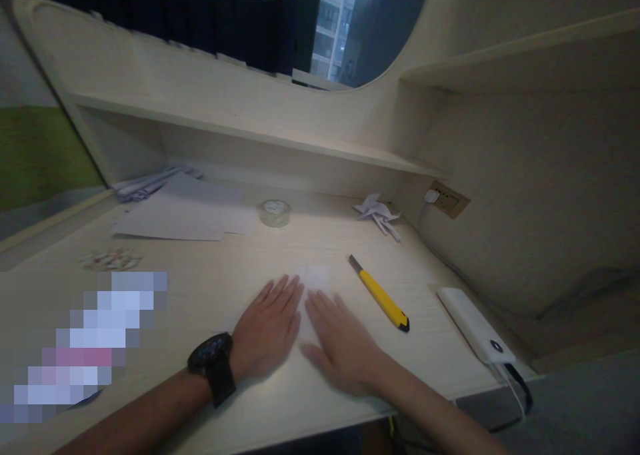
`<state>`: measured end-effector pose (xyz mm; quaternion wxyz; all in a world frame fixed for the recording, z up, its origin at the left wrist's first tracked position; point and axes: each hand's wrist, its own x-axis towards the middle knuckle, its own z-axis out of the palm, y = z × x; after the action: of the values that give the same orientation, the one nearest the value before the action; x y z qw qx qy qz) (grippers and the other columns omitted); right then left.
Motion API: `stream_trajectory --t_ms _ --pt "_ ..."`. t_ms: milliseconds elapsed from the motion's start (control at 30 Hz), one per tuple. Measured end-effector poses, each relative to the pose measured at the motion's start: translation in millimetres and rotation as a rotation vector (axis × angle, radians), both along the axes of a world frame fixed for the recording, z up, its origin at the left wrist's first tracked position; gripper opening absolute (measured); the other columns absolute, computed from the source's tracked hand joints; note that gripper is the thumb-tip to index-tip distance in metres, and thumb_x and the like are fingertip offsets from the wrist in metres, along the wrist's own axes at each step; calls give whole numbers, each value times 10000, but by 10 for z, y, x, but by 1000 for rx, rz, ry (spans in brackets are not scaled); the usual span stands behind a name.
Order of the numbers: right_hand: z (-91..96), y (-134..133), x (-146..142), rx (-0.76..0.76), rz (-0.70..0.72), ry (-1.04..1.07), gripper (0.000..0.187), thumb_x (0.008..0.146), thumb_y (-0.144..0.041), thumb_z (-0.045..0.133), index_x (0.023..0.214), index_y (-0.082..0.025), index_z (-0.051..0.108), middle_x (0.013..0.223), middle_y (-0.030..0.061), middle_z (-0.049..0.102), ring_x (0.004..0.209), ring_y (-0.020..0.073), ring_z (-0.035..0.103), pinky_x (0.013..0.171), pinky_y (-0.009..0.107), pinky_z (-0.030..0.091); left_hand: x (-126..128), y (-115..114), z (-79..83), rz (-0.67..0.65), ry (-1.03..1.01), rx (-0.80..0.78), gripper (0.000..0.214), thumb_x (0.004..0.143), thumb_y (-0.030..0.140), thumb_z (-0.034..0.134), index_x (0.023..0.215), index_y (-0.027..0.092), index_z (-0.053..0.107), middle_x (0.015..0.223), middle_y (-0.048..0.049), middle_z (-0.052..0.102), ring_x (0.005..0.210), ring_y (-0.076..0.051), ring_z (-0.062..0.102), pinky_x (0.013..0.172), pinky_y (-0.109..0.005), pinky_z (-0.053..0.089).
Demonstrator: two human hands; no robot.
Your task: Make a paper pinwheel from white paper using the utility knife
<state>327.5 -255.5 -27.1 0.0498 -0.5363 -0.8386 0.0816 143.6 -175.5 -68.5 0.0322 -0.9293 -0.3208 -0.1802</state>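
Note:
A small square of white paper lies on the pale desktop, partly covered by both hands. My left hand rests palm down with its fingers stretched out over the paper's left side; a black watch is on that wrist. From the right, my right hand lies flat too, fingers extended onto the paper and thumb out to the side. Neither hand grips anything. Right of the hands is a yellow utility knife with its blade out, pointing to the back left.
Behind the hands sit a tape roll, white paper sheets and folded paper pinwheels. A small pale pile lies at left. A white power bank with cables is by the right edge, below a wall socket.

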Motion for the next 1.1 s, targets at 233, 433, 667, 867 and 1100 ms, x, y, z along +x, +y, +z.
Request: stream_trajectory --t_ms 233,433,667,867,1100 --pt "15 -2 43 5 30 -11 665 962 -507 241 1457 -63 220 1525 158 140 1423 236 63 1159 466 88 1 -3 -2 -4 -2 -9 486 965 285 271 1396 91 382 1478 -136 340 1382 -261 250 1130 -464 200" --pt "43 -8 54 3 38 -11 655 963 -504 251 1459 -78 223 1524 147 144 1423 233 68 1160 464 94 -13 6 -22 -21 -20 5 492 960 274 268 1409 94 358 1486 -131 326 1390 -256 229 1134 -467 192" --pt "37 -4 66 1 41 -19 652 961 -504 261 1464 -91 216 1523 134 160 1422 227 79 1163 456 90 -28 -4 7 -28 -33 -10 495 964 287 245 1414 110 355 1482 -116 340 1383 -251 250 1134 -469 196" --pt "46 -8 74 -7 41 -19 654 962 -510 253 1464 -92 214 1525 131 161 1422 223 82 1164 447 86 -27 -13 26 -18 -3 -12 492 963 288 252 1399 96 376 1479 -122 345 1383 -252 250 1132 -462 200" --pt "50 -29 87 -16 38 -27 661 960 -513 257 1467 -93 200 1528 134 136 1422 229 83 1162 458 89 -35 -25 15 -22 -24 -17 492 957 270 267 1408 96 358 1483 -120 337 1384 -252 248 1133 -462 199"
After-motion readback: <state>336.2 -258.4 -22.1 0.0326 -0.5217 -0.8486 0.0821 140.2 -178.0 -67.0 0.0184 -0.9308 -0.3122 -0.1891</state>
